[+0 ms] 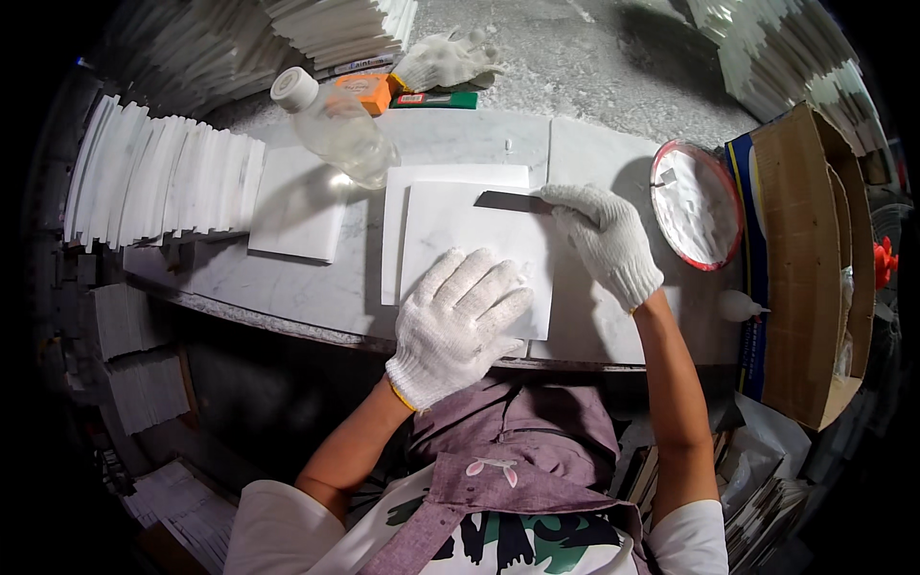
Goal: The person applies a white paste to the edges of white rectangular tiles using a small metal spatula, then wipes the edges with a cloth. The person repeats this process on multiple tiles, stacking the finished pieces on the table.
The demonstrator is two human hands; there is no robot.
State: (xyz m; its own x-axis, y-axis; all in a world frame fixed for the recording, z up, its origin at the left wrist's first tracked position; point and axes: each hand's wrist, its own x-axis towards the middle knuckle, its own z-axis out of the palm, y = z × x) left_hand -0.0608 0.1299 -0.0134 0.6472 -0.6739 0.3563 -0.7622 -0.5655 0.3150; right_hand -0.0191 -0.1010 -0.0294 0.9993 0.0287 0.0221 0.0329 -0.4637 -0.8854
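Observation:
My left hand (460,321), in a white knit glove, lies flat with fingers stretched out on a white square tile (479,225). Beneath that tile a second white tile (393,240) shows along its left and far edges. My right hand (609,240), gloved the same way, is closed on a dark flat blade (508,201) with a slanted tip. The blade reaches left over the far right part of the upper tile; whether it touches the surface I cannot tell. A clear plastic bottle (345,144) with a white cap stands beyond the tiles, to the left.
Stacked white tiles (163,177) stand on edge at the left, beside a flat tile (297,206). A red-rimmed round container (697,206) and a cardboard box (805,268) are at right, near a small white squeeze bottle (738,307). Spare gloves (446,62) lie at the back.

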